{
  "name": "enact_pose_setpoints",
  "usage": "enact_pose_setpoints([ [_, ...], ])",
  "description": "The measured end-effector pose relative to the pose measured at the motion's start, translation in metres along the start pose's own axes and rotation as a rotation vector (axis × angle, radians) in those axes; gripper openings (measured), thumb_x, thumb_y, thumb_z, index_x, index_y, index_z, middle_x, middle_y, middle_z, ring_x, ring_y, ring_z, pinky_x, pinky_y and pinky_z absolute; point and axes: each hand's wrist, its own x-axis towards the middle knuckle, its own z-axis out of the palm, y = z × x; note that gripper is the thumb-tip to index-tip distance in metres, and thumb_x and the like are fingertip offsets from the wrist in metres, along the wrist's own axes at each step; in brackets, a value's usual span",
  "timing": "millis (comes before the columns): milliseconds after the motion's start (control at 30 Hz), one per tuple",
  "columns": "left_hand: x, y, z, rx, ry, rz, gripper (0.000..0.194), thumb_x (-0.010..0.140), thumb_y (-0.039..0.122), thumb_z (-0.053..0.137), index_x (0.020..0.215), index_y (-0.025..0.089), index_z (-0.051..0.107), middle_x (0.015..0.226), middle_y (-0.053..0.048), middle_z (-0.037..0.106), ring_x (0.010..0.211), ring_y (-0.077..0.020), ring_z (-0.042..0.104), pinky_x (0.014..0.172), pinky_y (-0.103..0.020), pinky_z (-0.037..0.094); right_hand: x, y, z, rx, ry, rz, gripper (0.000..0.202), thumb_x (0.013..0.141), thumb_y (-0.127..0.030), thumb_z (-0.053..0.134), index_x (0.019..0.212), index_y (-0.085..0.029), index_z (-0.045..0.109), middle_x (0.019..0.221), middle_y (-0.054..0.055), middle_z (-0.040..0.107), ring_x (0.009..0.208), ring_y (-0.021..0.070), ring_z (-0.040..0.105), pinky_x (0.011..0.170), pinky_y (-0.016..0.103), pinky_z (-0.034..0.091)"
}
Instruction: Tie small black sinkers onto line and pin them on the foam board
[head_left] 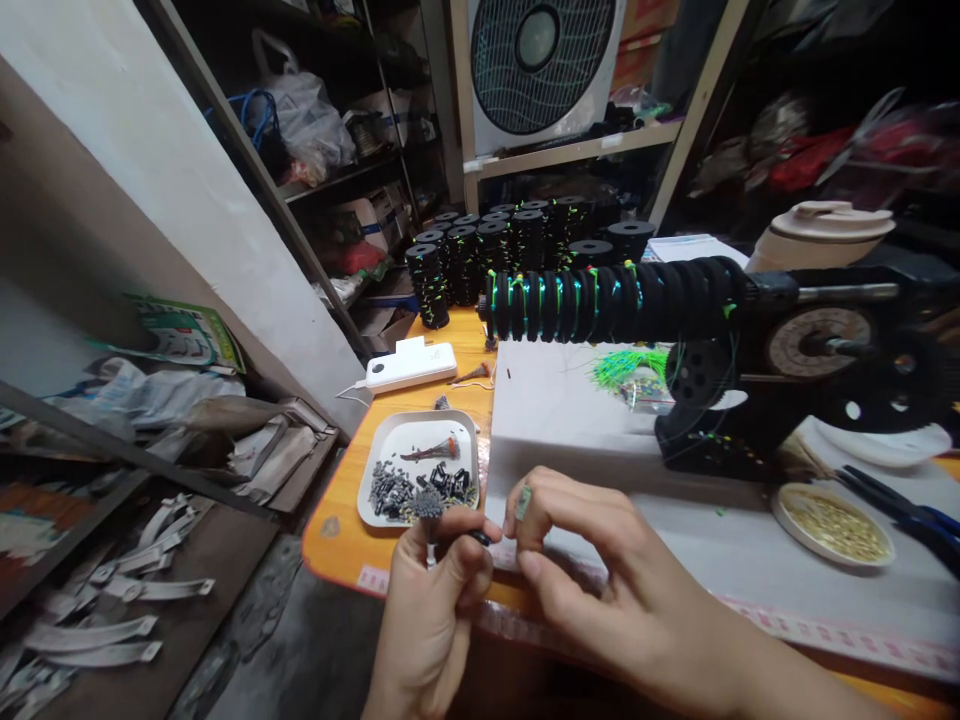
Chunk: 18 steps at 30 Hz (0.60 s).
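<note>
My left hand (442, 585) is closed, with a small glossy black piece (480, 537) between thumb and forefinger. A thin stick with a dark, bristly grey head (429, 502) also stands up out of this hand. My right hand (592, 555) is curled, its fingertips close to the black piece; whatever they pinch is too small to make out. On one right finger sits a greenish-grey patch (523, 502). Just beyond the left hand is a white tray (365, 500) of small grey and black parts, with an orange-ended brush-like piece (439, 448) lying in it.
A black machine (705, 430) carries a horizontal ribbed roll (600, 300) wound with green and blue strands. Black spools (427, 285) stand behind. A white power bank (411, 367) lies at left. At right are a dish of golden bits (836, 527) and dark blue-handled scissors (900, 510).
</note>
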Motion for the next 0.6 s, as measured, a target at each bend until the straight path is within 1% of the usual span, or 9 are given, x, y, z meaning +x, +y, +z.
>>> enact_pose_setpoints([
  [167,-0.0026,-0.0048,0.0004,-0.036,-0.028,-0.037,0.026,0.055,0.026,0.093,0.071,0.016,0.075,0.065,0.0,0.067,0.042,0.0015,0.04,0.04,-0.008,0.032,-0.0015,-0.0014,-0.0006,0.019,-0.018,-0.035,0.019,0.082,-0.003,0.052,0.077,-0.02,0.047,0.078,-0.003,0.052,0.073,0.0112,0.049,0.065,0.022,0.038],
  [367,-0.0037,-0.0057,-0.0015,-0.041,-0.035,-0.056,0.023,0.059,0.025,0.091,0.074,0.018,0.076,0.066,0.001,0.068,0.045,0.0005,0.047,0.042,-0.007,0.037,-0.0023,-0.0021,0.0004,0.018,-0.032,-0.028,0.02,0.083,-0.002,0.05,0.076,-0.02,0.044,0.076,-0.003,0.05,0.071,0.0105,0.047,0.063,0.022,0.037],
  [467,-0.0048,-0.0053,-0.0008,-0.044,-0.038,-0.072,0.022,0.058,0.024,0.091,0.073,0.018,0.076,0.065,0.0,0.068,0.049,-0.0021,0.053,0.043,-0.007,0.038,-0.0016,-0.0017,0.0006,0.012,-0.037,-0.014,0.019,0.084,-0.004,0.05,0.075,-0.02,0.045,0.076,-0.003,0.05,0.071,0.0106,0.048,0.063,0.022,0.038],
  [533,-0.0056,-0.0052,-0.0003,-0.035,-0.035,-0.081,0.022,0.057,0.024,0.092,0.072,0.019,0.076,0.065,0.0,0.067,0.054,-0.0049,0.058,0.047,-0.009,0.043,-0.0014,-0.0019,0.0,0.011,-0.033,-0.003,0.019,0.085,-0.005,0.051,0.075,-0.019,0.046,0.077,-0.003,0.051,0.072,0.0105,0.049,0.064,0.022,0.038],
  [600,-0.006,-0.0054,-0.0005,-0.006,-0.025,-0.038,0.023,0.056,0.025,0.092,0.071,0.019,0.076,0.068,0.001,0.066,0.06,-0.0065,0.06,0.055,-0.012,0.048,-0.0016,-0.002,-0.0008,0.006,-0.03,0.011,0.016,0.088,-0.008,0.052,0.077,-0.019,0.049,0.078,-0.002,0.054,0.073,0.0105,0.051,0.065,0.022,0.039],
])
